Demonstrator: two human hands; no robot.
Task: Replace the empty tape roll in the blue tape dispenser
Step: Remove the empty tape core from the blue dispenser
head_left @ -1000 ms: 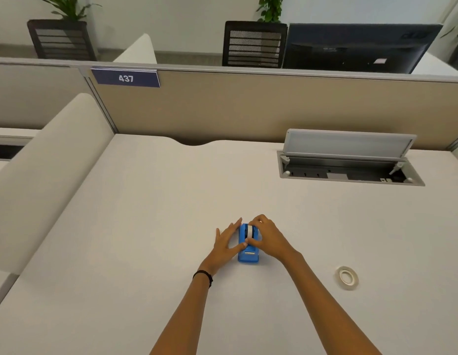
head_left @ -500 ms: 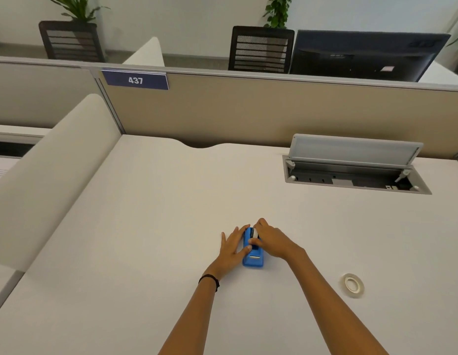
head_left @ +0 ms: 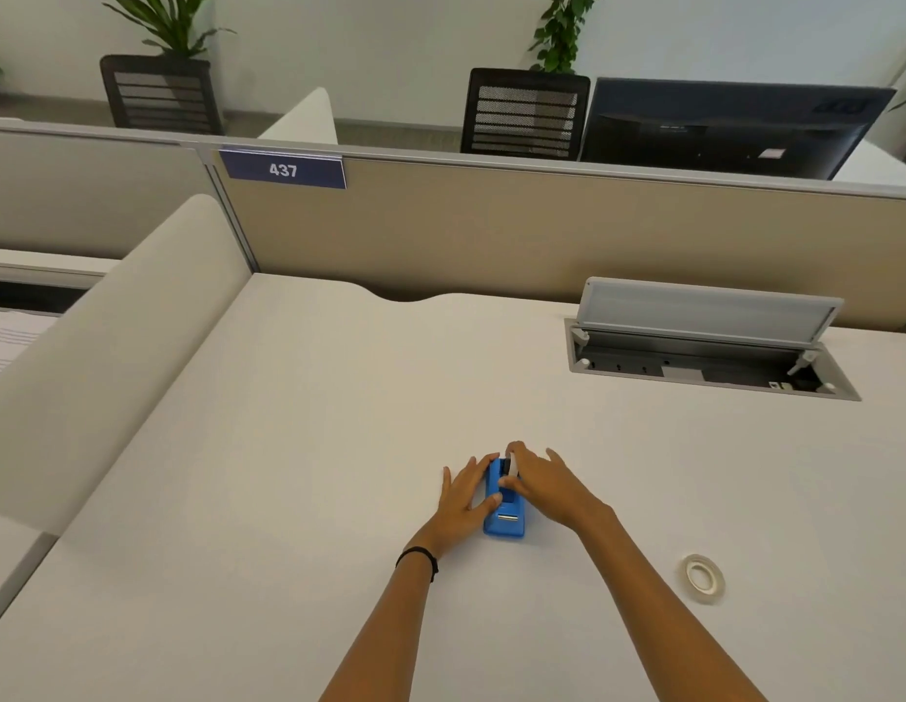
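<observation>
A small blue tape dispenser (head_left: pixel 505 525) stands on the white desk (head_left: pixel 288 499), its cutter end toward me. My left hand (head_left: pixel 466 496) lies flat against the dispenser's left side, thumb resting on its top. My right hand (head_left: pixel 544 486) reaches in from the right, with fingers pinched on a white roll (head_left: pixel 512 466) seated in the dispenser's cradle. Most of that roll is hidden by my fingers. A second tape roll (head_left: pixel 701 578) lies flat on the desk, well to the right of both hands.
An open cable box (head_left: pixel 704 367) with a raised lid is set into the desk at the back right. A beige partition (head_left: pixel 491 230) with a "437" sign closes the far edge, and a padded divider (head_left: pixel 111 347) runs along the left.
The hands stay at the dispenser. My right fingers have shifted and now pinch the white roll at its top. The view has tilted slightly.
</observation>
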